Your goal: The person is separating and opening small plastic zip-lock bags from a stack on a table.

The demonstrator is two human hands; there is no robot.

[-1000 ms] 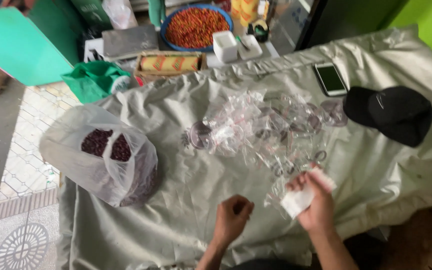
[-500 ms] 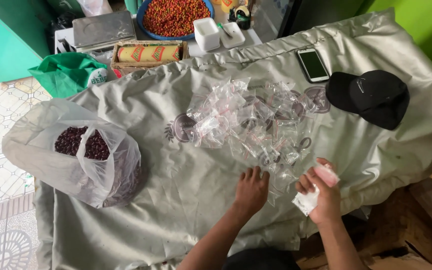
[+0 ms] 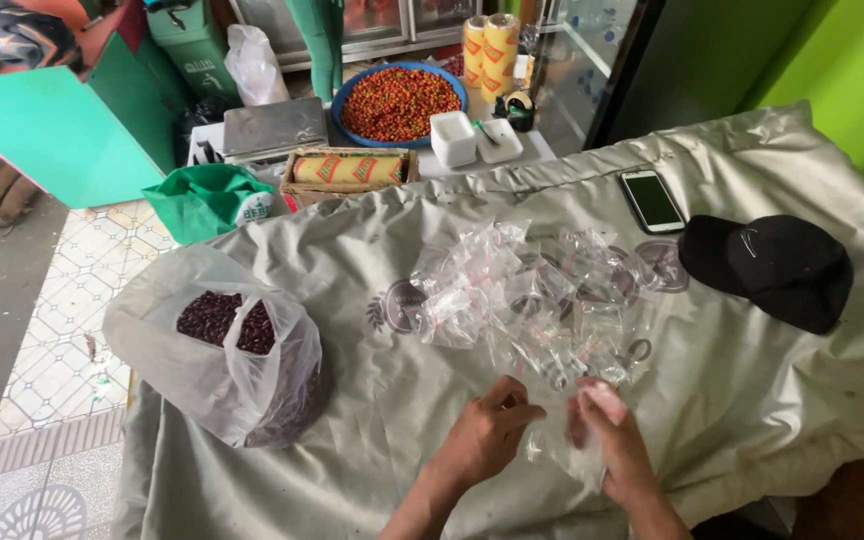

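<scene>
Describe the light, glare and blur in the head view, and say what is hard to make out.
Head view: soft, even daylight with faint shadows under the black cap and the bag of dark beans. Small highlights glint on the pile of clear plastic bags, so their edges merge. The phone screen reflects pale light. Both hands, left and right, are slightly smeared; the clear bag between them is hard to outline.

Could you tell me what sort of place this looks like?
Probably a small shop or market stall where dry goods get packed: a cloth-covered table bearing a bag of dark red beans and small clear plastic bags, with a blue bowl of mixed beans behind.
</scene>
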